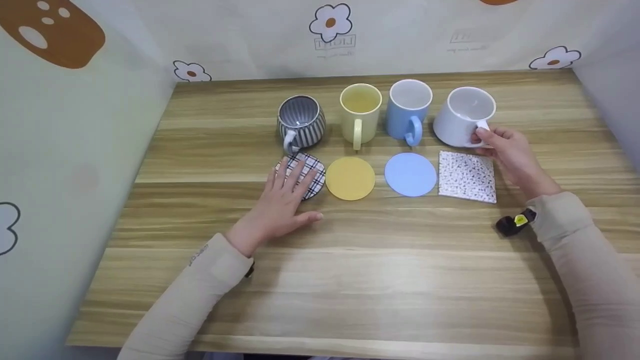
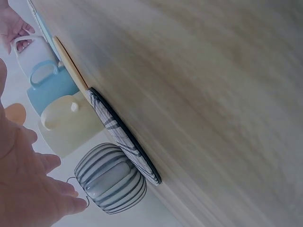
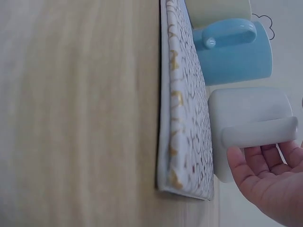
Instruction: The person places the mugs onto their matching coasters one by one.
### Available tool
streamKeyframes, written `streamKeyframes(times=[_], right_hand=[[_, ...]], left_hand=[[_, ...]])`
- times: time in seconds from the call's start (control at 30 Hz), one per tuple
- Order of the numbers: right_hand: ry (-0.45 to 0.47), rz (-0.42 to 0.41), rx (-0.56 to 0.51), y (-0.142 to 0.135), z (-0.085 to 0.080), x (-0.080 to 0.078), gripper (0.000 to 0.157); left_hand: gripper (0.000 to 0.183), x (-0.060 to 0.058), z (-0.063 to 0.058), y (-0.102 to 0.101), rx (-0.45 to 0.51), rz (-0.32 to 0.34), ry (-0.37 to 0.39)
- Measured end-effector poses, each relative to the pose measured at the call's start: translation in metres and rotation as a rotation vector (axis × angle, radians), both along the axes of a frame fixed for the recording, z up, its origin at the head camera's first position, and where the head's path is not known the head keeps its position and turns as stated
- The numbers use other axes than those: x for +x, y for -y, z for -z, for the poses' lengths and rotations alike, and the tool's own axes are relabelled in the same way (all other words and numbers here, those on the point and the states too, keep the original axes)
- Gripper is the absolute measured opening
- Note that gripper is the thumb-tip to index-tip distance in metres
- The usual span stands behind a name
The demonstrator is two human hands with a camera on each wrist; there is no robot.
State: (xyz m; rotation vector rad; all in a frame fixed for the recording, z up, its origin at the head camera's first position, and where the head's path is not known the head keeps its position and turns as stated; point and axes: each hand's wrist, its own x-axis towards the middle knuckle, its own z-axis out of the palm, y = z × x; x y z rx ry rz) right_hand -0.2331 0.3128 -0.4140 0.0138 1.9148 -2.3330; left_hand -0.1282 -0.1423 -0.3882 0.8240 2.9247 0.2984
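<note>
At the right end of a row of mugs, my right hand (image 1: pixel 516 156) grips the handle of a white mug (image 1: pixel 457 120), thumb on one side and fingers behind it. The mug's base is behind a square speckled coaster (image 1: pixel 467 176). My left hand (image 1: pixel 284 207) is spread above a round plaid coaster (image 1: pixel 314 182) and partly hides it in the head view; in the left wrist view its fingers show a gap from that coaster. Just beyond those fingertips stands a grey striped mug (image 1: pixel 307 125), handle facing me.
Between the striped and white mugs stand a yellow mug (image 1: pixel 367 122) and a blue mug (image 1: pixel 400 117). In front of them lie a round yellow coaster (image 1: pixel 350 179) and a round blue coaster (image 1: pixel 410 174). A patterned wall covering (image 1: pixel 250 40) rises behind the wooden table (image 1: pixel 380 280).
</note>
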Motion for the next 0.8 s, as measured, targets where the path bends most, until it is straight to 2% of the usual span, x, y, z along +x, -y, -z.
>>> streamKeyframes(times=[0.13, 0.37, 0.53, 0.8], right_hand=[[0.027, 0.01, -0.028, 0.006, -0.009, 0.006, 0.016], [0.053, -0.054, -0.154, 0.014, -0.018, 0.011, 0.011], [0.061, -0.071, -0.106, 0.015, -0.017, 0.009, 0.014], [0.072, -0.039, -0.071, 0.019, -0.013, 0.007, 0.014]], left_hand=[[0.085, 0.0, 0.001, -0.001, -0.003, 0.006, 0.001], [0.085, 0.0, 0.003, -0.002, 0.001, 0.006, -0.005], [0.085, 0.0, 0.003, -0.005, 0.016, 0.011, 0.004], [0.085, -0.002, 0.004, -0.009, 0.001, 0.016, 0.021]])
